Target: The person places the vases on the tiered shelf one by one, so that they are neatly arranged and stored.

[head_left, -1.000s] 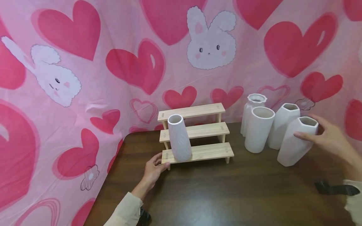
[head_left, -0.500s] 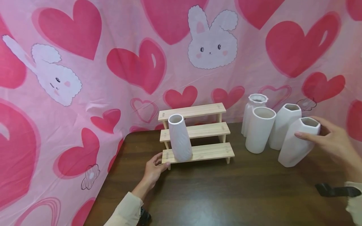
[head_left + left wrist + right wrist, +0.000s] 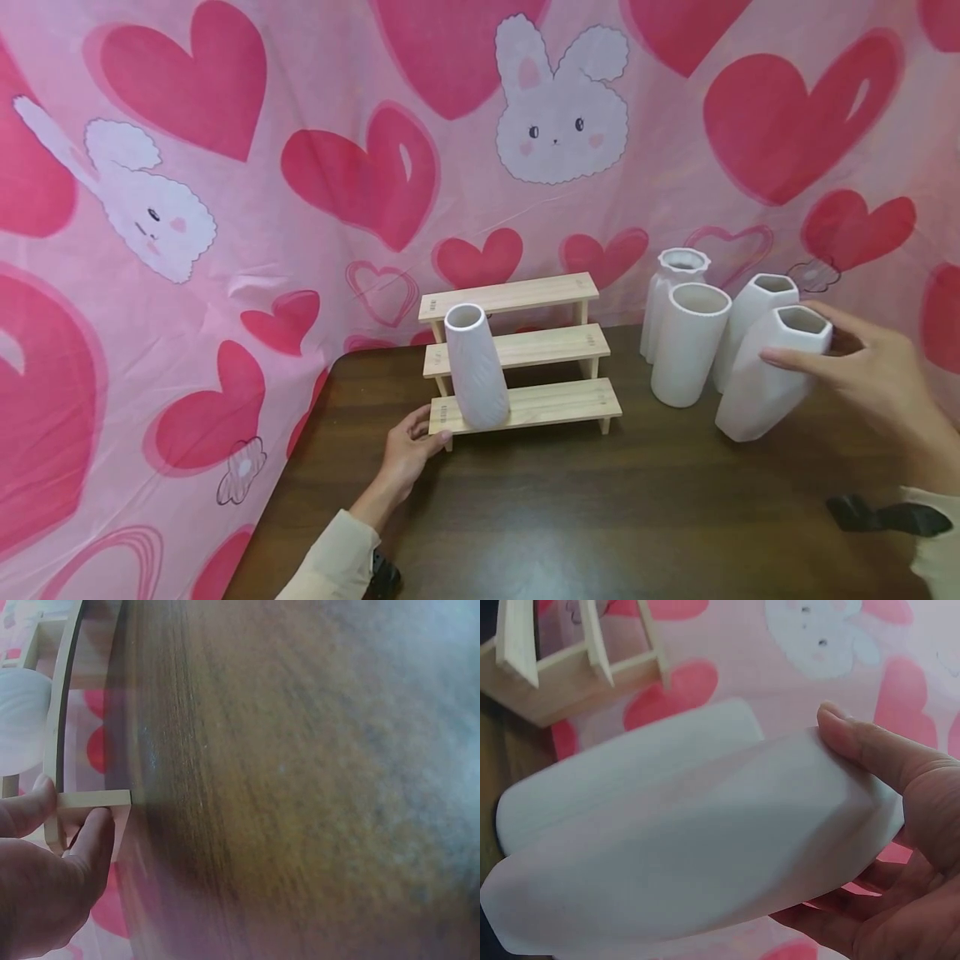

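A three-step wooden shelf (image 3: 525, 350) stands on the dark table (image 3: 585, 517). A tapered white vase (image 3: 476, 367) sits on its lowest step at the left. My left hand (image 3: 408, 454) pinches the shelf's front left corner (image 3: 90, 801) between thumb and fingers. My right hand (image 3: 862, 367) grips a faceted white vase (image 3: 768, 375) near its rim, and the vase (image 3: 690, 855) leans to the right. It is close to the other white vases.
Three more white vases stand at the back right: a scalloped one (image 3: 671, 287), a cylindrical one (image 3: 688, 343) and a faceted one (image 3: 757, 312). A pink cloth with hearts and rabbits (image 3: 300, 167) hangs behind. A black strap (image 3: 877, 515) lies at the front right.
My right hand has carried the faceted vase a little to the left and slightly up. The left hand and the shelf have stayed put.
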Available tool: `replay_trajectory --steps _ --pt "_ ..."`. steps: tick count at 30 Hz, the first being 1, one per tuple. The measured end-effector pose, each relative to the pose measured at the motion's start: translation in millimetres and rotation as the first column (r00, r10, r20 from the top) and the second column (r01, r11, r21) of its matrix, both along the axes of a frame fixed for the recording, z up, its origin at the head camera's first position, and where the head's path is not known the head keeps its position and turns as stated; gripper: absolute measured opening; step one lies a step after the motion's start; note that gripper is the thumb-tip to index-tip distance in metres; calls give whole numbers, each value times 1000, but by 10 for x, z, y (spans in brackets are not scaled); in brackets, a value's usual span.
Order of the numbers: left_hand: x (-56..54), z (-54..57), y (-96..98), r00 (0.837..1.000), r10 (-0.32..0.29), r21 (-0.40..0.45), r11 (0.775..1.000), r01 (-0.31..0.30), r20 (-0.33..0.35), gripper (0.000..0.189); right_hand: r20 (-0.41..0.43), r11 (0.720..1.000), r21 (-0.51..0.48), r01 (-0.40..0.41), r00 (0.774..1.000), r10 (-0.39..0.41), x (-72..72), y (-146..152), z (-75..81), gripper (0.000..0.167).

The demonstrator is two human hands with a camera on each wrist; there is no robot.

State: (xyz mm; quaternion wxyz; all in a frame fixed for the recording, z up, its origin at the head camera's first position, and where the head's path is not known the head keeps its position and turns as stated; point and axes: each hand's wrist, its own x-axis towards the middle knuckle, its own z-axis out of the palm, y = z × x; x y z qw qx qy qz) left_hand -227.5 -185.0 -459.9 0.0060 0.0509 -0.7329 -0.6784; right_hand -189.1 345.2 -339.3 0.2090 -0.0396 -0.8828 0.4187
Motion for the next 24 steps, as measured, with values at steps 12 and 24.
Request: replay_trajectory --steps 12,24 --pt "-18 -9 -13 1000 -2 -2 1000 2 4 59 -2 999 29 -17 1000 17 4 -333 142 77" --pt "6 0 2 1000 5 -8 1000 -5 9 59 -3 992 12 -128 992 128 -96 -758 358 74"
